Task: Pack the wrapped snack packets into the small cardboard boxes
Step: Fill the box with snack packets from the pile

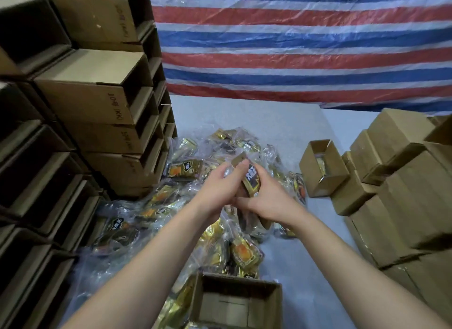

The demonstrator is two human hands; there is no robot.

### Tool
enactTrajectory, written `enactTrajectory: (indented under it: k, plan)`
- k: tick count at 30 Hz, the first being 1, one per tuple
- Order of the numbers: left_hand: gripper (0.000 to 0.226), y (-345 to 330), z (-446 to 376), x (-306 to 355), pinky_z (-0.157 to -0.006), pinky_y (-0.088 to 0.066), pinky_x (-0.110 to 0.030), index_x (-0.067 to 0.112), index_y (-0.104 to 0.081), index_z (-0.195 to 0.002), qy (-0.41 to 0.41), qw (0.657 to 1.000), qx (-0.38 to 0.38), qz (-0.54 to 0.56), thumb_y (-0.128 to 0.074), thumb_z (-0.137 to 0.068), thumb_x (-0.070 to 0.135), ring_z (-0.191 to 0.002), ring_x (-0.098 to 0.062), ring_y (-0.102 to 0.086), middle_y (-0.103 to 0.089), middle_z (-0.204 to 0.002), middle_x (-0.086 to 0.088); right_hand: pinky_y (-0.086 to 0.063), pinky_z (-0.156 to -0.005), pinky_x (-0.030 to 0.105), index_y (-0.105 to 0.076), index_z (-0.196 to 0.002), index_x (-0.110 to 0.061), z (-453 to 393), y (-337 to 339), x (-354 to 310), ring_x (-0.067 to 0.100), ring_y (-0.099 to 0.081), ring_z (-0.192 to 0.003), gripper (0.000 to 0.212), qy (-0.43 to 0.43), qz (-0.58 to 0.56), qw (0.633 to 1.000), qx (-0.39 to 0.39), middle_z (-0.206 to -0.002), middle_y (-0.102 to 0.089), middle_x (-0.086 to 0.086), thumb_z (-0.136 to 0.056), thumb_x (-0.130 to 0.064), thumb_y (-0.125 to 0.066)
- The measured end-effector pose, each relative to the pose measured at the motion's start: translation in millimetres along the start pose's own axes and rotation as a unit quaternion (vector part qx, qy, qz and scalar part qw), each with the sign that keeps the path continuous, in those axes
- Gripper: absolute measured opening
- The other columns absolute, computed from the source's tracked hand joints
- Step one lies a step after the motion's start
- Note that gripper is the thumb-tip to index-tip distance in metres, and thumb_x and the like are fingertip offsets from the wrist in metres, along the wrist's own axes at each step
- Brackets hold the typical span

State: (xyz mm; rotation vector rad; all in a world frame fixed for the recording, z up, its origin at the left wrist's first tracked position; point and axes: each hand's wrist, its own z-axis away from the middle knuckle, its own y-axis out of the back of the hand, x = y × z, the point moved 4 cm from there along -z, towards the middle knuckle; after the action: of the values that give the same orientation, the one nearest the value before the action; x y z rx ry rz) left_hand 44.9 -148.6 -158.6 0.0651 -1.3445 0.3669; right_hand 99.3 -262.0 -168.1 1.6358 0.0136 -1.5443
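Note:
A heap of gold-and-black wrapped snack packets (186,201) in clear plastic lies on the grey table. Above the heap, my left hand (221,186) and my right hand (265,201) together hold a small stack of packets (249,177), fingers curled round it from both sides. An open small cardboard box (271,301), apparently empty, stands at the near edge below my arms. Another open small box (310,179) to the right has packets inside.
Stacks of open empty cardboard boxes (93,103) rise along the left. Closed small boxes (396,186) are piled on the right. A red, white and blue striped tarp (293,47) hangs behind the table (244,118).

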Motion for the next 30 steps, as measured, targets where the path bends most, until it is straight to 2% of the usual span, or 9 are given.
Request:
enactTrajectory:
  k: [3,5,8,14,16,19,23,27,30]
  plan:
    - [0.046,-1.4,0.6,-6.6,-0.083,-0.051,-0.045,0.013,-0.059,-0.120,0.021,1.000,-0.013,0.014,-0.050,-0.097,0.052,-0.093,-0.025,-0.068,-0.071,-0.104,-0.015,-0.041,-0.069,0.006,-0.043,-0.125,-0.044,5.6,-2.8,10.3,-0.013,-0.058,-0.087,0.075,0.002,-0.025,0.999,0.019,-0.100,-0.058,-0.028,-0.066,-0.040,-0.088]
    - [0.046,9.5,2.3,-16.9,-0.079,-0.053,-0.035,0.017,-0.058,-0.117,0.042,0.998,-0.035,0.030,-0.040,-0.099,0.055,-0.085,-0.014,-0.068,-0.073,-0.092,-0.001,-0.043,-0.073,0.006,-0.049,-0.115,-0.042,15.7,-4.5,23.0,-0.015,-0.061,-0.090,0.060,-0.001,-0.081,0.997,0.020,-0.104,-0.065,-0.022,-0.068,-0.036,-0.086]
    - [0.035,45.0,14.6,-48.4,-0.081,-0.049,-0.026,0.025,-0.065,-0.111,0.046,0.987,-0.060,-0.140,-0.044,-0.099,0.051,-0.091,-0.010,-0.067,-0.071,-0.098,0.007,-0.047,-0.078,0.008,-0.049,-0.118,-0.043,42.7,-6.7,43.1,-0.012,-0.063,-0.099,0.063,-0.019,-0.163,0.986,-0.027,-0.112,-0.068,-0.025,-0.064,-0.040,-0.082]
    - [0.046,84.2,61.5,-160.5,-0.095,-0.045,-0.020,0.032,-0.053,-0.136,0.127,0.836,-0.271,-0.459,-0.055,-0.095,0.052,-0.117,-0.005,-0.055,-0.056,-0.128,0.016,-0.027,-0.087,-0.009,-0.031,-0.124,-0.061,87.6,-32.3,50.2,-0.036,-0.034,-0.112,0.071,0.025,-0.053,0.980,-0.191,-0.116,-0.034,-0.065,-0.072,-0.042,-0.076]
    - [0.030,88.5,65.1,-181.9,-0.098,-0.046,-0.024,0.035,-0.061,-0.127,0.123,0.845,-0.245,-0.460,-0.054,-0.098,0.042,-0.114,-0.008,-0.058,-0.062,-0.123,0.016,-0.035,-0.088,-0.002,-0.038,-0.123,-0.071,94.8,-48.5,53.0,-0.025,-0.046,-0.112,0.069,0.020,0.001,0.969,-0.246,-0.119,-0.046,-0.052,-0.073,-0.043,-0.076]
    - [0.019,95.6,63.6,-187.6,-0.089,-0.045,-0.016,0.045,-0.065,-0.113,0.144,0.882,-0.183,-0.409,-0.055,-0.098,0.043,-0.108,-0.005,-0.059,-0.062,-0.109,0.026,-0.052,-0.085,0.024,-0.051,-0.128,-0.045,100.9,-75.0,66.7,0.003,-0.064,-0.094,0.056,0.023,0.078,0.942,-0.326,-0.107,-0.067,-0.014,-0.078,-0.031,-0.074]
    - [0.027,93.3,65.0,-187.9,-0.089,-0.047,-0.021,0.041,-0.061,-0.121,0.154,0.883,-0.200,-0.395,-0.050,-0.098,0.050,-0.102,0.002,-0.059,-0.064,-0.111,0.022,-0.054,-0.082,0.032,-0.046,-0.131,-0.038,97.9,-98.8,85.3,0.012,-0.064,-0.091,0.056,0.021,0.201,0.892,-0.404,-0.105,-0.068,-0.008,-0.080,-0.037,-0.070]
    - [0.027,91.0,64.6,-193.8,-0.091,-0.049,-0.027,0.035,-0.058,-0.121,0.165,0.899,-0.162,-0.373,-0.044,-0.102,0.047,-0.101,-0.008,-0.062,-0.067,-0.108,0.006,-0.053,-0.079,0.037,-0.041,-0.134,-0.030,84.2,-134.3,112.9,0.028,-0.061,-0.091,0.055,0.000,0.339,0.826,-0.451,-0.114,-0.064,0.007,-0.084,-0.039,-0.063]
    - [0.039,83.7,69.1,-200.5,-0.074,-0.047,-0.009,0.019,-0.052,-0.136,0.176,0.925,-0.122,-0.314,-0.045,-0.104,0.038,-0.085,0.007,-0.064,-0.067,-0.101,0.008,-0.049,-0.087,0.042,-0.026,-0.151,-0.019,84.7,-160.6,135.1,0.036,-0.058,-0.108,0.070,-0.023,0.378,0.812,-0.444,-0.129,-0.055,0.016,-0.092,-0.023,-0.062]
